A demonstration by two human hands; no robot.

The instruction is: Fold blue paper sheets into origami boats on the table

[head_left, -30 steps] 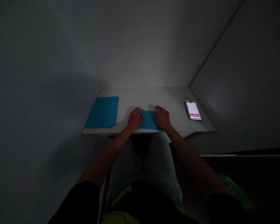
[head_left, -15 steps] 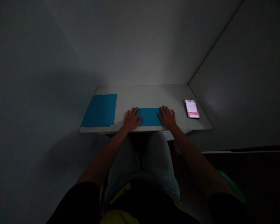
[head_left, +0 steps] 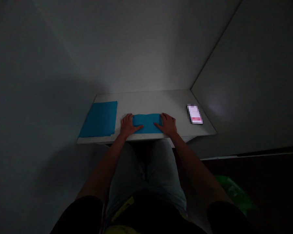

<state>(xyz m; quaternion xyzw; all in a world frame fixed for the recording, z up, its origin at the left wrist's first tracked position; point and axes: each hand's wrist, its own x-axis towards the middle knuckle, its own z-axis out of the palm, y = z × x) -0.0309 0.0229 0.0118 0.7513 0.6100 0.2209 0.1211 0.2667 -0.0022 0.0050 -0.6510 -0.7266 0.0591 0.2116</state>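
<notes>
A blue sheet of paper (head_left: 147, 123), in a low wide shape that looks folded, lies near the front edge of the white table (head_left: 148, 101). My left hand (head_left: 129, 126) grips its left end, with the thumb across the top face and the fingers at the far edge. At the right end my right hand (head_left: 168, 125) has the same hold, thumb pointing inward. The far edge of the paper is slightly wavy between the hands. Fingertips at the far corners are partly hidden. To the left lies a stack of blue paper (head_left: 100, 118).
A phone (head_left: 194, 114) with a lit, blurred screen rests on the right side of the table. Walls close in the table at the back, left and right. Something green and shiny (head_left: 234, 191) is on the dark floor at lower right.
Both hands have gone from lying flat with spread fingers on the paper to gripping its two ends, thumbs on top. The whole view has shifted slightly.
</notes>
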